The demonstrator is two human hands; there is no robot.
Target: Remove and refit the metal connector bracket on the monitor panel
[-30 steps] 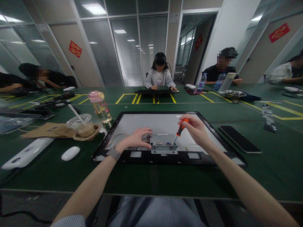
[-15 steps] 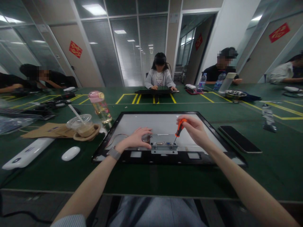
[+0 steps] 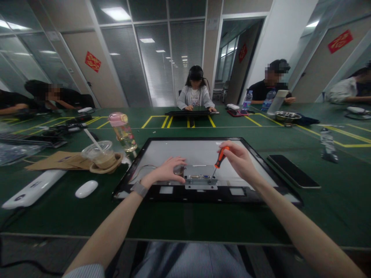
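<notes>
My right hand (image 3: 239, 158) pinches an orange and black screwdriver (image 3: 222, 156), tilted with its shaft pointing down. The screwdriver's tip is at the right part of a grey metal bracket (image 3: 199, 186) that bears connector ports, one of them blue. My left hand (image 3: 168, 170) lies at the bracket's left end, fingers spread and thumb against its edge. Under both sits a flat display panel (image 3: 171, 148) with a black frame and a pale back. Thin wires run near my left hand. Whether the tip is seated in a screw is too small to tell.
Right of the panel lies a black phone (image 3: 292, 171). On the left are a white mouse (image 3: 86, 189), a white elongated device (image 3: 34, 189), a lidded plastic cup (image 3: 100, 152) and a pink-lidded bottle (image 3: 123, 131). Across the green table (image 3: 185, 224) a person works at another panel (image 3: 191, 113).
Both hands stay in nearly the same place. The screwdriver and my right hand have shifted only very slightly, and the view has moved a touch.
</notes>
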